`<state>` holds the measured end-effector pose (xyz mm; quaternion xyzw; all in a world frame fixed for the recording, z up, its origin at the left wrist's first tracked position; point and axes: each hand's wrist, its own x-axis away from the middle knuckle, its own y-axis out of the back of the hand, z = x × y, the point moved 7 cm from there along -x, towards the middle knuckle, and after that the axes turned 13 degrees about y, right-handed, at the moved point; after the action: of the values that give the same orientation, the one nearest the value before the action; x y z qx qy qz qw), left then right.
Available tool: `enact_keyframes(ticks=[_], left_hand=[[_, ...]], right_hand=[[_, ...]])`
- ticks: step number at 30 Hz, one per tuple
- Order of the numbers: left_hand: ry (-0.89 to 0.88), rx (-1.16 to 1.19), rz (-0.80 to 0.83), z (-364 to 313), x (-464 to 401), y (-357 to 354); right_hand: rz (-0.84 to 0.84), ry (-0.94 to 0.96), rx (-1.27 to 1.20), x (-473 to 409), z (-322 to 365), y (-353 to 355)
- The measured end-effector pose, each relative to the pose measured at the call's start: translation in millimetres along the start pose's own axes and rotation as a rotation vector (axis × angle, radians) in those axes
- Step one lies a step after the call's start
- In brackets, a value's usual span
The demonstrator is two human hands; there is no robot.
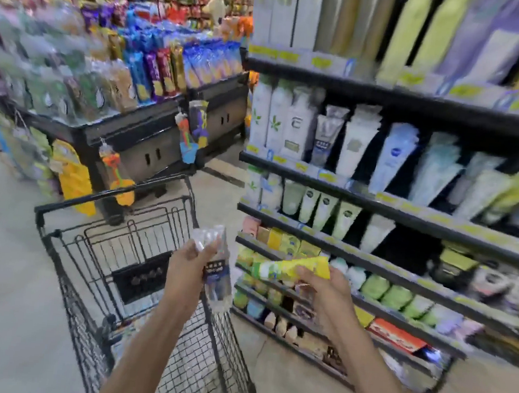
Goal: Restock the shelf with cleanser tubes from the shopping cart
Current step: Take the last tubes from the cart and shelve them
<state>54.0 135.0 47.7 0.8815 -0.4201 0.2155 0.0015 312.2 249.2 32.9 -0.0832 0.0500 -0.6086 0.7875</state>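
Cleanser tubes: your right grip (327,290) clutched a yellow tube (292,268) before the crowded shelf (387,208); your left grip (190,264) clutched a clear tube (217,274) above the shopping cart (137,267). Grey floor (1,266) lay open leftward.

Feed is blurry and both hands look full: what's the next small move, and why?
Probably carry the yellow tube in the right hand to the shelf: it is held beside the shelves, while the left hand grips a clear tube above the cart.
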Motion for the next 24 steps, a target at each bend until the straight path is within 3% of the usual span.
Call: enact_keyframes(ticks=[6,14,24], left_hand=[[0.013,0.043,0.205,2.5,35.0,-117.0],[0.165,0.017,0.507,16.3,78.4,-247.5],[0.103,-0.048,0.656,21.9,93.1,-347.4]], right_hand=[[-0.148,0.131,-0.138,36.0,59.5,98.0],[-0.293,0.2,0.038,71.0,107.5,211.0],[-0.405,0.246,0.172,55.7,161.1,297.1]])
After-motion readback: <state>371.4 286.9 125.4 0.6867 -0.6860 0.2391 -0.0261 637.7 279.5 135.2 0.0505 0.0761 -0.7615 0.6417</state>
